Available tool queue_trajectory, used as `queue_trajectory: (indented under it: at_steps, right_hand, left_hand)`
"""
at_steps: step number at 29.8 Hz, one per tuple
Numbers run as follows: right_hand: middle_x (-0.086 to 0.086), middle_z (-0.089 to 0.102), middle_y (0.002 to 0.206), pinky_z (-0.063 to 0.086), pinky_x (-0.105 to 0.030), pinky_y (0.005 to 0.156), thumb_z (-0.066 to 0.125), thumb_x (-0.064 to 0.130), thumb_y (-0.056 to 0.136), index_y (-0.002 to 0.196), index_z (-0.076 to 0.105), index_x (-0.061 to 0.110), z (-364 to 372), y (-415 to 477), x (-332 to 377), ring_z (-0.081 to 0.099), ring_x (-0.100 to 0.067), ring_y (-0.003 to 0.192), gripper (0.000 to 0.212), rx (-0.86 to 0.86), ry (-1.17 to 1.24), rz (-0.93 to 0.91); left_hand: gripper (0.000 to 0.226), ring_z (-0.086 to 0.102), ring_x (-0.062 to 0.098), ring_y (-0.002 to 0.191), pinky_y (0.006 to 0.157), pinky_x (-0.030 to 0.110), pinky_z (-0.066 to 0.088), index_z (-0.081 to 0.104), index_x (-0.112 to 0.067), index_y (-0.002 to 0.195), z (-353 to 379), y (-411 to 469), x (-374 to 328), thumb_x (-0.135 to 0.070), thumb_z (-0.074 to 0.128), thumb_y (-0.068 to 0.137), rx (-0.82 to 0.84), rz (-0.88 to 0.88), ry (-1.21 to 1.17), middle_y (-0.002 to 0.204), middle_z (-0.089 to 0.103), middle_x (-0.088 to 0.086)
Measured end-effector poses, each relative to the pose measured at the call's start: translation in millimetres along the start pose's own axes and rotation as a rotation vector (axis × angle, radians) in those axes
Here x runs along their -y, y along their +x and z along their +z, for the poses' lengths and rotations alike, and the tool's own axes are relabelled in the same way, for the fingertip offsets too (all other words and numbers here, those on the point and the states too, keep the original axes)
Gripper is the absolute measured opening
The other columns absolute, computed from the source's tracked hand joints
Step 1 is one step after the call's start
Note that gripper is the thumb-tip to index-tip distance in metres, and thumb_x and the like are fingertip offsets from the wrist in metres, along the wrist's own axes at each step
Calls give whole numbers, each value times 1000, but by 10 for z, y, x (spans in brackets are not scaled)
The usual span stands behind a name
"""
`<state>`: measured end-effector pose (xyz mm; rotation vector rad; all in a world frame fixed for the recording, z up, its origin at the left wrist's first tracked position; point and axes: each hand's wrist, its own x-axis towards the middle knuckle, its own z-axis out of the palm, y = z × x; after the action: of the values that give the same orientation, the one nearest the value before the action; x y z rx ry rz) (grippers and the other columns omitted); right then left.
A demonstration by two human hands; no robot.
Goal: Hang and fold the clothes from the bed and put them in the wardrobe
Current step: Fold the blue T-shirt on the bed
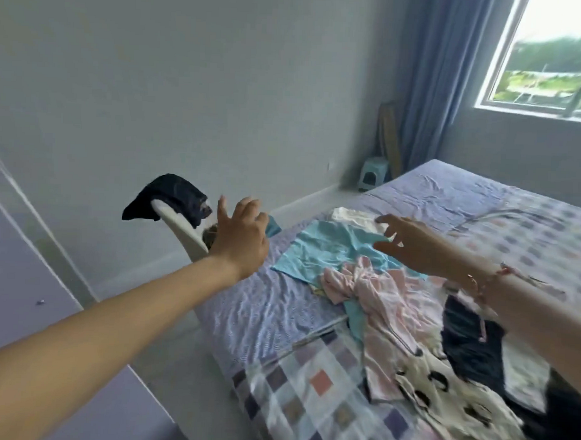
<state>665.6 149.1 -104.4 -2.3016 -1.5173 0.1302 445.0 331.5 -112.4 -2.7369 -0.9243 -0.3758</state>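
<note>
Clothes lie in a heap on the bed (269,304): a light blue garment (327,250) spread flat, a white piece (355,217) beyond it, a crumpled pink garment (372,288), a white one with black spots (441,389) and a dark one (469,344). My left hand (241,236) is stretched out above the bed's left edge, fingers spread, holding nothing. My right hand (410,243) hovers over the blue and white pieces with fingers loosely bent, empty. The picture is blurred by motion.
A white chair (186,229) with a dark garment (171,196) draped over its back stands left of the bed. A lilac wardrobe front (14,276) fills the lower left. A small stool (373,176), a blue curtain (428,93) and a window (551,57) are at the back.
</note>
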Motion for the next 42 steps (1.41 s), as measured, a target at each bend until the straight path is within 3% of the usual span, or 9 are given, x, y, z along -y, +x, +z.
queue_trajectory:
  at_steps: [11,15,19,25,28,31,34,38,42]
  right_hand:
    - [-8,68,104,47,-29,83,56,18,92,118,59,9,830,-1259,-2130,62,-24,97,28,66,229,675]
    - [-8,66,107,47,-20,72,53,15,92,116,60,9,1408,-1644,-2567,61,-19,91,25,177,312,848]
    - [-9,64,109,44,-19,72,54,11,90,111,60,8,1808,-1772,-2692,57,-14,86,22,200,376,948]
    - [-4,64,109,46,-20,78,53,11,91,111,62,9,2264,-1086,-3006,58,-13,94,22,162,461,972]
    - [-1,64,106,39,-10,65,53,13,92,109,63,12,2559,-605,-3073,55,-7,88,20,153,533,953]
    - [4,60,98,45,-11,65,51,14,93,110,59,17,2828,-338,-3039,57,-6,84,19,181,607,949]
    - [9,58,91,47,-17,72,50,16,93,118,55,18,3082,76,-3210,57,-4,81,26,192,647,956]
    - [1,52,129,41,-26,95,55,24,90,138,38,25,3218,477,-3383,51,-14,113,51,207,530,860]
    - [-2,43,138,34,-31,101,57,41,86,149,12,29,3375,901,-3448,41,-21,125,78,247,312,753]
  left_hand:
    - [27,37,23,122,106,40,25,53,-13,114,1487,568,-1549,-18,37,93,507,122,-99,127,46,7]
    - [29,36,26,125,106,42,25,54,-12,115,2186,593,-2230,-18,37,93,646,257,-128,127,46,9]
    - [32,37,26,125,107,45,25,53,-11,121,2619,419,-2615,-18,37,94,756,340,-126,129,47,10]
    - [36,37,28,127,104,41,29,47,-12,128,3328,1104,-2868,-18,39,93,810,402,-149,134,44,9]
    - [39,39,29,125,101,39,34,45,-12,130,3722,1489,-2850,-15,38,92,839,383,-176,134,43,10]
    - [44,40,30,125,101,38,37,37,-10,136,4022,1669,-2782,-15,40,92,919,262,-275,136,40,13]
    - [59,40,31,128,101,32,36,25,-7,144,4416,2039,-2709,-21,49,92,973,-10,-495,143,34,16]
    - [78,44,27,127,102,32,39,17,-9,147,4796,2317,-2662,-19,64,85,974,-407,-889,145,38,11]
    - [83,54,30,110,65,29,46,13,-17,147,5010,2486,-2697,-14,66,83,918,-898,-1228,139,43,9]
